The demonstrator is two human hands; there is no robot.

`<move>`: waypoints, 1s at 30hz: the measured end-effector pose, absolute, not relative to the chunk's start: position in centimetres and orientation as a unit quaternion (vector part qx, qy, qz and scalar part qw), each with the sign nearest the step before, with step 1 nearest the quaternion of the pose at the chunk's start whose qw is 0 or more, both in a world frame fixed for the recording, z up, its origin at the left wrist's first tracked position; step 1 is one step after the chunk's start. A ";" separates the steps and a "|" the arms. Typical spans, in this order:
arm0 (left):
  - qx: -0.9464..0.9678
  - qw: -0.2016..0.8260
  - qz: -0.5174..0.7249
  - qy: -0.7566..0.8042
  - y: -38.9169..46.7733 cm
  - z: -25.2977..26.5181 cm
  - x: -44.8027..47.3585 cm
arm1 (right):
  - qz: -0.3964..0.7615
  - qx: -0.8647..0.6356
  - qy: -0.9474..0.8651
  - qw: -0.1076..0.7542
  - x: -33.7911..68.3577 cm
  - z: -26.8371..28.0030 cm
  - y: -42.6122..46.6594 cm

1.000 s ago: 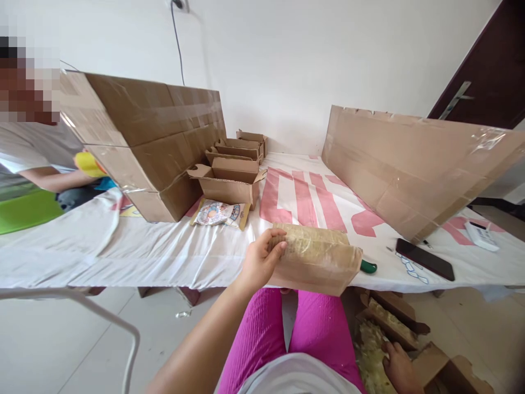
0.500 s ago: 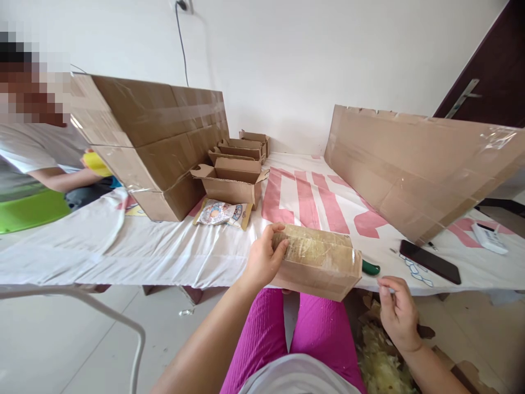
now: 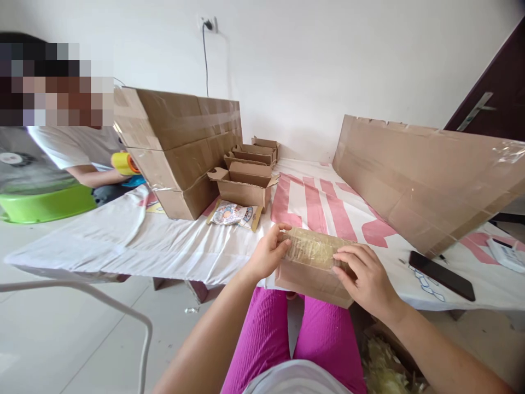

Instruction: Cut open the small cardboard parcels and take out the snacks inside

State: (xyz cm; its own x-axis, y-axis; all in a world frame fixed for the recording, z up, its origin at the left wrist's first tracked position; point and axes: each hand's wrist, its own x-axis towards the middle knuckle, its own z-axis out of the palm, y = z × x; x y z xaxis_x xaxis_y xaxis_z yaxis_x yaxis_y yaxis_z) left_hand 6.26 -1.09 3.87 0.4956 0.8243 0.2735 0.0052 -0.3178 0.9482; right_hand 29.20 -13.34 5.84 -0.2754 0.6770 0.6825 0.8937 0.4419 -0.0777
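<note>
A small closed cardboard box [image 3: 309, 276] with clear tape across its top sits at the table's front edge, above my knees. My left hand [image 3: 267, 253] grips its left end, thumb and fingers at the top edge. Curled over the right end is my right hand [image 3: 366, 277], its fingertips on the taped top. Just beyond the box lies a printed plastic packet [image 3: 233, 214], in front of an open cardboard box [image 3: 244, 191]. A black phone [image 3: 442, 275] rests to the right of my right hand.
Stacked cartons [image 3: 176, 148] stand at left, with more open boxes [image 3: 256, 153] behind. A large carton [image 3: 414, 175] fills the right. Beyond the stack, a person [image 3: 77, 148] holds a yellow tape roll [image 3: 123, 163]. Scraps [image 3: 388, 364] lie on the floor below.
My right hand has come left from beside the box onto its right end. The green object behind the box is now hidden. The view has shifted slightly left.
</note>
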 end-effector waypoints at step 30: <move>0.730 0.457 0.390 0.325 -0.9 4.1 6.3 | -0.097 -0.563 -0.775 0.269 25.2 7.7 -9.3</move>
